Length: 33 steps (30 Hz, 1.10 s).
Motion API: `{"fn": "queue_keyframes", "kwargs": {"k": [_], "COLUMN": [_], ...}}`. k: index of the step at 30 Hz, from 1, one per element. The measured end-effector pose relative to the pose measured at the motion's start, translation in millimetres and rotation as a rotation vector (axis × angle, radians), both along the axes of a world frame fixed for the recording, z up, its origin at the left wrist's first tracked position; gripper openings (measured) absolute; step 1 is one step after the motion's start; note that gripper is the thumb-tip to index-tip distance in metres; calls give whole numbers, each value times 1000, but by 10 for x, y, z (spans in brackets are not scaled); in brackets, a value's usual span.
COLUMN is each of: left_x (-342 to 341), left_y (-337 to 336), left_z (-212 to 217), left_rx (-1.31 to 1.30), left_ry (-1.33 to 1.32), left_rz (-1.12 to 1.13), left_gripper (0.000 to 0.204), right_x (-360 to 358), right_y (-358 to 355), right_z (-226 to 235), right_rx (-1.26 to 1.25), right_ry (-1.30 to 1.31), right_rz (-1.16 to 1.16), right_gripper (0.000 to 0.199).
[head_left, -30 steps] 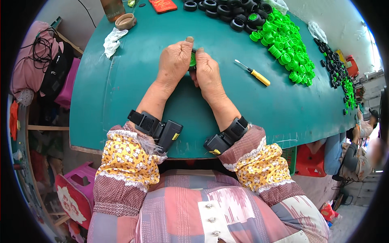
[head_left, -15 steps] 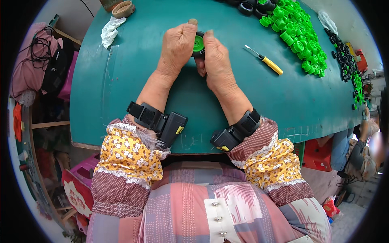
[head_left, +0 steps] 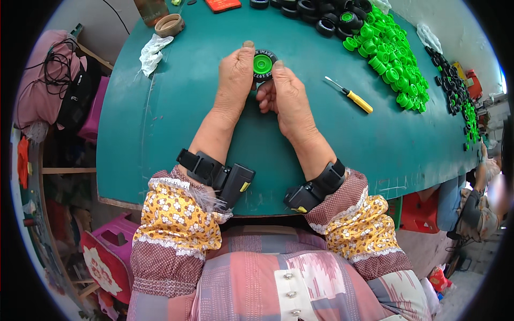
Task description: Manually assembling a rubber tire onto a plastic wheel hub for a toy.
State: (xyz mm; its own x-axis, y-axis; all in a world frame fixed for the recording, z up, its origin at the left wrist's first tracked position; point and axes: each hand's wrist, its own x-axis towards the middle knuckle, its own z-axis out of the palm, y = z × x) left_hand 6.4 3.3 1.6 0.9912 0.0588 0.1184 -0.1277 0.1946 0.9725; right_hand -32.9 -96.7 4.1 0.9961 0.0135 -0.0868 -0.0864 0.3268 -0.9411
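Note:
Between my two hands, above the green table (head_left: 176,139), is a small toy wheel (head_left: 262,65) with a black tyre and a bright green hub. My left hand (head_left: 237,75) grips its left side, thumb pointing up. On the wheel's lower right edge rests the thumb of my right hand (head_left: 289,99), whose other fingers curl below the tyre. A screwdriver (head_left: 350,96) with a yellow handle lies to the right of my hands. Farther right is a heap of green wheel hubs (head_left: 393,59), with black tyres (head_left: 326,24) piled at its far left side.
Crumpled white tissue (head_left: 153,53) and a brown round lid (head_left: 169,25) lie at the far left. A red flat object (head_left: 223,5) sits at the far edge. More tyres and hubs (head_left: 455,85) spread along the right, where another person (head_left: 474,208) sits.
My right hand has shifted slightly down and right, loosening its fingers around the wheel. More of the wheel's face shows now. The view has tilted a little, revealing more of the table's far side.

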Motion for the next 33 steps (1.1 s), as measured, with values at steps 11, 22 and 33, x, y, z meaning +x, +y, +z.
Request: {"fn": "queue_keyframes", "kwargs": {"k": [11, 22, 33], "left_x": [-10, -1, -43], "left_y": [33, 26, 34], "left_z": [51, 18, 92], "left_rx": [84, 207, 391], "left_ry": [10, -93, -128], "left_rz": [-122, -61, 126], "left_gripper": [53, 33, 35], "right_x": [59, 66, 110], "right_y": [-72, -142, -147], "right_z": [29, 53, -20], "right_rx": [-170, -99, 89], "right_ry": [-63, 63, 123], "right_rz": [-68, 131, 152], "right_gripper": [37, 38, 42]}}
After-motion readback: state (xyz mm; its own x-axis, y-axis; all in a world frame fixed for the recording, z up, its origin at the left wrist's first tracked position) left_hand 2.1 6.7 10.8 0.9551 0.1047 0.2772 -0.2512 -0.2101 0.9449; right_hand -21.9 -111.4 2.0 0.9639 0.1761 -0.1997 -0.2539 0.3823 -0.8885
